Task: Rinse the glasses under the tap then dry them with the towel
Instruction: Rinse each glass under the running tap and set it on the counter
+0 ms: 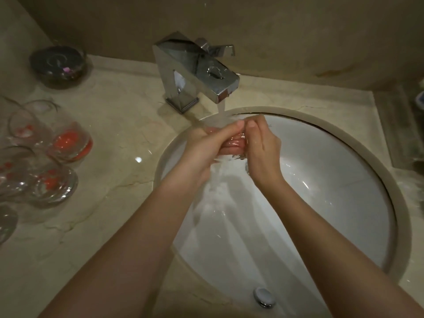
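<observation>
Two bare forearms reach forward over a white oval sink (321, 203) set in a beige marble counter (110, 226). An overflow fitting (263, 296) sits on the sink's near wall. Above the basin, both hands hold one clear glass (231, 145) in the stream of water (221, 111). The left hand (206, 145) curls around the glass from the left; the right hand (261, 148) grips its other end with fingers bent over the rim. On the counter to the left stand several more glasses with red marks (62, 143), close together. Behind the sink is a square chrome tap (195, 74), running. Far left sits a dark lidded dish (58, 65).
</observation>
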`<state>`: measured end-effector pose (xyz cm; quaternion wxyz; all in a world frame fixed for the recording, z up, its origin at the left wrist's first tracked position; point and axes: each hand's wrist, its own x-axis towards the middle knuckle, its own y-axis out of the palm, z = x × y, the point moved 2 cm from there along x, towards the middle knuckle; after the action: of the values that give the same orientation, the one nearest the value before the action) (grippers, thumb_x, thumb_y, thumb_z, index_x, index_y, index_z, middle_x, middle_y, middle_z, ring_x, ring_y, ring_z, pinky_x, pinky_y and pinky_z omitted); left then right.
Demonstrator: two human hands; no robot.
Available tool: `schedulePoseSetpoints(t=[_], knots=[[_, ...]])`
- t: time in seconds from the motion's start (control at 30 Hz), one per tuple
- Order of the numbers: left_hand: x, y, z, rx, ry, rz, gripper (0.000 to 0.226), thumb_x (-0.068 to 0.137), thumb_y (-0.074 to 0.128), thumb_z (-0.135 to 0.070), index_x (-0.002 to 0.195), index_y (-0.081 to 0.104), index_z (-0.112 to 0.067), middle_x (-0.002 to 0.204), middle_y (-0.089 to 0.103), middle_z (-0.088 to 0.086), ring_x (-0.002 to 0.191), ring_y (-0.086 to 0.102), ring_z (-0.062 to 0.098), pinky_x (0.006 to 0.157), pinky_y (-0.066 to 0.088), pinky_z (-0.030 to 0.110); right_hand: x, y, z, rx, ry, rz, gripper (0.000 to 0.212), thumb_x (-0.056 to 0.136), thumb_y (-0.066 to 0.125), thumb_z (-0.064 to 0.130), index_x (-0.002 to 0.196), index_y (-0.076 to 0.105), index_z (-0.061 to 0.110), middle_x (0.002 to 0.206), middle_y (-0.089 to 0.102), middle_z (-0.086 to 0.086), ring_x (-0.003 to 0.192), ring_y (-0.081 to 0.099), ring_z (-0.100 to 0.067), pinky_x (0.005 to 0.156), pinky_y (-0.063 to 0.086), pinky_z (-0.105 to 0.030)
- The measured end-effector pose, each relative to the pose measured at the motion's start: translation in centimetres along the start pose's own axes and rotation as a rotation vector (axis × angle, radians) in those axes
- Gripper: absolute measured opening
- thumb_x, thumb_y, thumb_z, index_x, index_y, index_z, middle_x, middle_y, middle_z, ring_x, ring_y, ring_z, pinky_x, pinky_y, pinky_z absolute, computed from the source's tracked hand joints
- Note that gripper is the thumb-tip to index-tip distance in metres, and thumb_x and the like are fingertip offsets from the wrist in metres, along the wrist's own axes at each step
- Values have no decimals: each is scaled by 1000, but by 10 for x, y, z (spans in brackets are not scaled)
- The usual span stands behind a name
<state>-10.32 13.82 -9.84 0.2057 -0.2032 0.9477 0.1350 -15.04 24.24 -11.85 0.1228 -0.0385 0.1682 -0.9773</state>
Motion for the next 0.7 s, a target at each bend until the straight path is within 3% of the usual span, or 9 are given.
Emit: schedulePoseSetpoints(t=[0.03,0.1,0.17,0.27,0.37,0.47,0.5,0.6,0.7], knots=[[0,-1,3,81,96,-34,24,84,76,-21,84,73,4,69,71,11,62,69,17,60,50,22,3,-1,2,61,217,16,40,98,33,43,83,57,15,68,61,5,58,57,-7,52,41,-25],[0,-2,7,442,321,-77,25,75,82,-27,69,74,-5,60,70,4,57,65,14,68,48,25,7,-2,10,365,803,165,58,100,24,54,84,61,12,62,65,-5,51,60,-18,40,37,-18],[3,-3,13,630,441,-42,33,72,84,-33,49,64,-19,50,63,-4,48,61,11,71,46,25,6,-1,15,572,1016,226,61,101,23,52,85,60,6,56,62,-9,51,60,-23,33,36,-14],[4,-3,6,529,353,-121,50,79,79,-35,42,53,-14,40,53,0,40,48,5,51,36,17,8,8,7,403,795,83,33,98,33,27,81,55,9,57,60,-7,58,57,-25,40,41,-19],[9,-4,2,108,31,-130,38,88,70,-33,60,65,-7,54,67,4,50,66,12,63,50,25,4,17,3,45,259,-146,22,96,37,22,86,53,11,82,62,-6,76,56,-23,71,46,-36],[9,-6,6,22,-56,-101,33,89,68,-33,64,63,-12,56,68,2,55,69,15,71,51,31,-3,18,1,-3,-6,-141,22,92,38,30,89,54,16,93,63,-4,86,58,-19,75,45,-32],[11,-5,8,-9,-5,-112,32,89,69,-29,63,64,-10,55,67,2,54,68,16,67,53,28,-1,17,0,19,47,-119,24,93,38,32,90,56,16,91,64,-3,85,60,-19,71,49,-31],[10,-9,13,66,149,-154,27,88,71,-20,62,67,-10,57,69,1,54,68,13,61,53,20,14,16,-4,117,525,101,39,99,34,39,102,63,12,83,68,-7,63,66,-22,46,47,-25],[11,-14,16,68,226,-123,19,84,74,-14,66,68,-15,65,72,-1,64,69,11,68,53,20,24,17,-3,218,692,245,45,97,34,34,110,64,4,81,65,-12,53,57,-19,47,45,-23]])
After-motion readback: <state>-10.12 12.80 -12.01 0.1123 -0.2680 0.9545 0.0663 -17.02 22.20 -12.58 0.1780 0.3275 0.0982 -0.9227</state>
